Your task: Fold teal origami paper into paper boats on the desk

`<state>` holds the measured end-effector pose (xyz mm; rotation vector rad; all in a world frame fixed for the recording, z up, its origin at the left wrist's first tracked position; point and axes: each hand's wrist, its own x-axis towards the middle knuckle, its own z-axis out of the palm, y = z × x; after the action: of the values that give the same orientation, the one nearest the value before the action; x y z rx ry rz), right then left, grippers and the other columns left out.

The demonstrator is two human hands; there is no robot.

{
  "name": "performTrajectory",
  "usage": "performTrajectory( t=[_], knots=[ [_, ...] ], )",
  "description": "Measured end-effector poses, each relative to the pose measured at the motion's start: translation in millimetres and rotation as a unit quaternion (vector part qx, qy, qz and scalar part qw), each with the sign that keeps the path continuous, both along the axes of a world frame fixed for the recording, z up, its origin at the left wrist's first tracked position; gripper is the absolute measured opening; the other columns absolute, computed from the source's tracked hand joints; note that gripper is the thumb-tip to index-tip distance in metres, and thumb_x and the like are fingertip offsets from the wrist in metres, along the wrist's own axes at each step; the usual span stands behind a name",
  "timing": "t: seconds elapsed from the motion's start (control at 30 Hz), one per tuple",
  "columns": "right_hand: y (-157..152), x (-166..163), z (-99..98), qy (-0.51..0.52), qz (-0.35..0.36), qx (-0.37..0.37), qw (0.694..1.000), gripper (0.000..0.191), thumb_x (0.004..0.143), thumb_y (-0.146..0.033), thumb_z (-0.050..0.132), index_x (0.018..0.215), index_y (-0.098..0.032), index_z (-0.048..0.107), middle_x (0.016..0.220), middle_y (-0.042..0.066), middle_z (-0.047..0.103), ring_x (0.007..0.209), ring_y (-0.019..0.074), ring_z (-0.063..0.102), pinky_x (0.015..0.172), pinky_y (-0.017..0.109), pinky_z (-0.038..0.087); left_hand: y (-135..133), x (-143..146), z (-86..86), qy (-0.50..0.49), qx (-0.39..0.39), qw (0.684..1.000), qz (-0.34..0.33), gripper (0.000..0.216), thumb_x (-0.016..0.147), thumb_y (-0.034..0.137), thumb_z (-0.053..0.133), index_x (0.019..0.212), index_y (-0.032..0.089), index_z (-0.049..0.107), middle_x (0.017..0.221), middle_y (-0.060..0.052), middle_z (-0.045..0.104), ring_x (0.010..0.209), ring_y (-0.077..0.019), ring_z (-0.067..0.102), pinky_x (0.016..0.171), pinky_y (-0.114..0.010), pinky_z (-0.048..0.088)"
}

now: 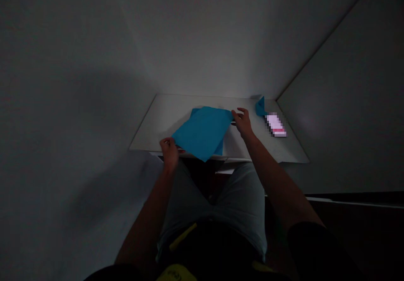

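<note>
A blue square sheet, seemingly paper (pixel 204 131), is stretched between my two hands, turned so that one corner points toward me past the desk's front edge. My left hand (pixel 169 149) pinches its left corner. The right corner is pinched by my right hand (pixel 242 122), thumb and finger together with the other fingers curled loosely. Beneath it, partly covered, lies another blue sheet (pixel 219 147), showing only at its back-left and front-right corners. A folded blue paper piece (pixel 260 107) stands at the back right of the desk.
The narrow white desk (pixel 148 125) meets a wall (pixel 202 41) behind and a panel (pixel 344 104) on the right. A phone-like object (pixel 275 124), pixelated, lies beside the folded blue piece. My legs (pixel 243 201) are below the front edge. The light is dim.
</note>
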<state>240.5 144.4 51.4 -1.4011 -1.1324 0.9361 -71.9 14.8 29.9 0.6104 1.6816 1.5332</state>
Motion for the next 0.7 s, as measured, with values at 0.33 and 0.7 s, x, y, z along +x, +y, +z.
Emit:
performTrajectory(
  t=[0.33,0.7],
  knots=[
    [-36,-16,-57.2,-0.014,0.144,-0.020,0.989,0.105,0.071,-0.073,0.085,0.155,-0.031,0.039,0.153,0.019,0.056,0.111,0.0304,0.072,0.097,0.053,0.064,-27,36,-29.8,0.041,0.057,0.989,-0.133,0.036,0.097,0.030,0.066,0.127,0.025,0.048,0.138,-0.012,0.058,0.088,-0.0163,0.074,0.048,-0.020,0.058],
    [-84,-10,-52.1,-0.139,0.239,0.051,0.960,0.061,0.091,-0.044,0.075,0.147,-0.028,0.057,0.145,0.013,0.057,0.085,0.0193,0.065,0.082,0.044,0.065,-22,5,-26.9,0.184,0.011,0.965,-0.186,0.035,0.096,0.035,0.069,0.129,0.023,0.063,0.125,-0.012,0.068,0.090,-0.0208,0.073,0.046,-0.020,0.052]
  ],
)
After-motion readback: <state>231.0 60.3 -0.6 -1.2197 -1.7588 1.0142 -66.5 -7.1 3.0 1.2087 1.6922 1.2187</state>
